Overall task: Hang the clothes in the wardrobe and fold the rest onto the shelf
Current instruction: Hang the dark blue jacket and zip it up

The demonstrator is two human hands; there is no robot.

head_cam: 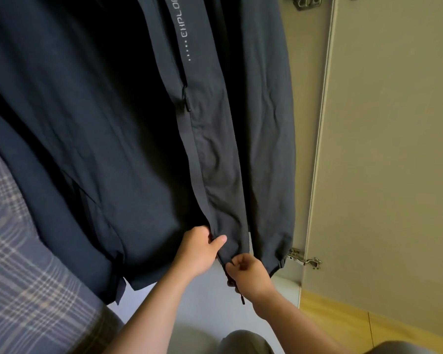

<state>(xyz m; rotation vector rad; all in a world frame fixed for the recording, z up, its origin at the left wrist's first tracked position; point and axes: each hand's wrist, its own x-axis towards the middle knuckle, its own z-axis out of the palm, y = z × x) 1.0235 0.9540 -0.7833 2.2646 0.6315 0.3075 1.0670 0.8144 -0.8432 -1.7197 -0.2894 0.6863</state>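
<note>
Head view. Dark jacket (253, 118) hangs inside the wardrobe, directly above both hands, with its hem at hand level. Pale lettering runs down beside its front placket; the zip pull (186, 101) sits well above the hands.

Left hand (198, 249): fingers curled, thumb laid over the cloth, gripping the front edge just above the hem.

Right hand (251, 272): just beside and below the left, fingertips pinching the bottom corner of the same front edge. A dark cord end (241, 299) dangles beneath it.

Left of the left hand: a plaid garment (23, 277).

Right of the right hand: the open wardrobe door (384, 149), with its metal hinge (304, 259) near hand height.
</note>
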